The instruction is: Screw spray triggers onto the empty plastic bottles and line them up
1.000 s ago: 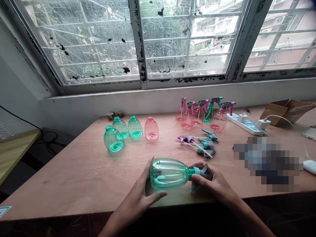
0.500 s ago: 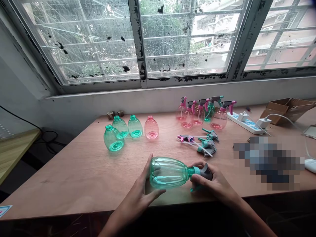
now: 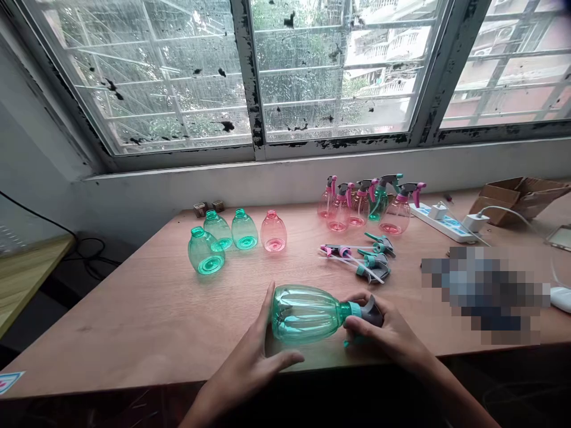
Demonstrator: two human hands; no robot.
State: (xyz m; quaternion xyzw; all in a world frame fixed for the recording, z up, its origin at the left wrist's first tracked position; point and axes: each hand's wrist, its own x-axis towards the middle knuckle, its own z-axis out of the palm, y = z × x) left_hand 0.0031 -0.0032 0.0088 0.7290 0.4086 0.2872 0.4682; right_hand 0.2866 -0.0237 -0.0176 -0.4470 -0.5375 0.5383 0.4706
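I'm seeing the green bottle [image 3: 306, 313] lying on its side between the two hands, near the front edge of the bench [image 3: 134, 309]; I can't tell whether it is touching the wood. Its neck is pointing to the right hand [image 3: 379, 327], which is gripping the grey spray head [image 3: 372, 312] seated at the neck. The left hand [image 3: 259, 351] is spreading wide around the base, thumb standing clear of the plastic; whether its fingers are touching, I can't tell. I'd judge this bottle nearly finished, though how tightly the head is sitting isn't showing.

Beyond the right hand, four pink spray bottles [image 3: 359, 208] and one green spray bottle [image 3: 378, 203] are standing with heads on, so I'm counting those as done. Nearer that hand, loose spray heads [image 3: 375, 260] are lying in a small pile. Ahead of the left hand, three green bottles [image 3: 217, 227] and one pink bottle [image 3: 273, 232] are standing bare-necked; those four are looking like what is left. Farther out past the right hand, a power strip [image 3: 446, 224] and a cardboard box [image 3: 513, 199] are resting.

Against the frame half a second ago, the left thumb is sitting lower and farther from the bottle, while the right hand's grip, the pile and the standing bottles are looking the same.
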